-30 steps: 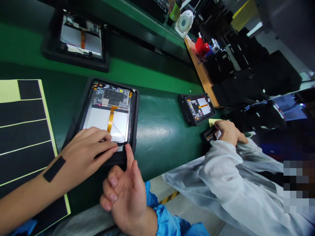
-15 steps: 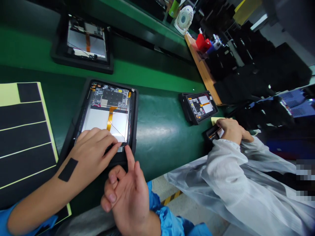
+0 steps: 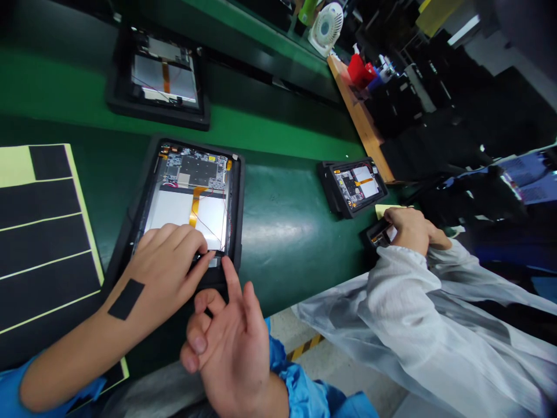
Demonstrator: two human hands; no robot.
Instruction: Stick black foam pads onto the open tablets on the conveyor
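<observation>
An opened tablet (image 3: 174,212) lies in a black tray (image 3: 237,220) in front of me, showing its circuit board, silvery battery area, thin wires and an orange flex strip (image 3: 195,208). My left hand (image 3: 167,264) rests over its near edge, thumb and forefinger brought together there; anything between them is hidden. A black adhesive patch (image 3: 126,299) sticks to the back of that wrist. Palm up, my right hand (image 3: 235,348) holds nothing visible. Its index finger reaches the tablet's near right corner, beside the left thumb, while the other fingers curl loosely.
Black pads on a yellow backing sheet (image 3: 69,217) lie at left. Another opened tablet (image 3: 165,78) sits behind, and one more (image 3: 359,183) to the right. At far right, a co-worker's hand (image 3: 409,229) works over a device. A white fan (image 3: 326,29) stands at the back.
The view has shifted slightly. Both hands stay at the tablet's near edge with almost the same finger positions; my right hand has moved slightly to the right.
</observation>
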